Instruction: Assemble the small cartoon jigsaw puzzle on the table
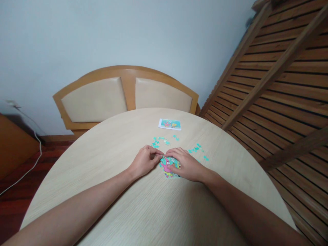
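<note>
The puzzle (167, 171) lies on the table (143, 212). Left hand (145, 161): fingertips nearly meeting at its 11 o'clock corner; hold cannot be determined. Right hand (189, 164): thumb and forefinger spread, covering its 3 o'clock side.

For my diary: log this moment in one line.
left fingers: at puzzle, upper left; right fingers: over puzzle; loose pieces: scattered beyond; picture sheet: farther back

Bare tabletop stretches left of the left hand (145, 160) and between the forearms (102, 201) on the round table (110, 143), leaving low passage. Ahead, loose puzzle pieces (155, 141) and, farther off, a picture card (170, 124) interrupt the surface; a second scatter (196, 148) lies beyond the right hand (188, 165), which partly covers the joined puzzle (167, 174).
</note>
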A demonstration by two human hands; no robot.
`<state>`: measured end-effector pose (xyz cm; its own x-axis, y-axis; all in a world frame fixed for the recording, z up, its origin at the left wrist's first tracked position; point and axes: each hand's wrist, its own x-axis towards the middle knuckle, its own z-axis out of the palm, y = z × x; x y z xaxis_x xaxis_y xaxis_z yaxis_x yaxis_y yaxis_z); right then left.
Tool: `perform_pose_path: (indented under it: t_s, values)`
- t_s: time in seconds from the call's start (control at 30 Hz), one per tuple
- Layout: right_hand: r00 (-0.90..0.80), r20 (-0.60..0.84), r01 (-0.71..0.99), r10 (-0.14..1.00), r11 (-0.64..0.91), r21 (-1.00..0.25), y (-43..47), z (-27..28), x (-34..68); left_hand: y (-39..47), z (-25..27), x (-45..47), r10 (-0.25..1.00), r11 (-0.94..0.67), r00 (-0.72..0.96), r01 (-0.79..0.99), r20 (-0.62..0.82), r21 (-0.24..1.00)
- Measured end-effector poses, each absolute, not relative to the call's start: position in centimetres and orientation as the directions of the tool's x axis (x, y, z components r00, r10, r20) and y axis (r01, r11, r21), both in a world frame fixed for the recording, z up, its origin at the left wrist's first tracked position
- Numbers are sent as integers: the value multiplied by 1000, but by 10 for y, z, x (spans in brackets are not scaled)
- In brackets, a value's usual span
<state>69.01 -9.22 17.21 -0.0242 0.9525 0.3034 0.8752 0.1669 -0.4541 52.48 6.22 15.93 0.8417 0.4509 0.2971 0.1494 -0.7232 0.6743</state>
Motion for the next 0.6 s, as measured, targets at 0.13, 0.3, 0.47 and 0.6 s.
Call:
perform_pose_path:
  t_s: [0.13, 0.3, 0.47, 0.6]
  values:
    - [-15, 291, 885, 957, 148, -441, -94, 172, 688, 60, 162, 524, 430, -736, 849, 134, 306, 663]
    - [-4, 277, 883, 961, 133, -450, -93, 170, 688, 59, 163, 523, 416, -756, 855, 135, 310, 641]
    - [-14, 285, 882, 958, 146, -449, -93, 169, 690, 59, 163, 521, 415, -761, 857, 142, 307, 633]
    - [-3, 284, 876, 959, 140, -461, -93, 170, 689, 58, 164, 521, 410, -768, 858, 142, 309, 624]
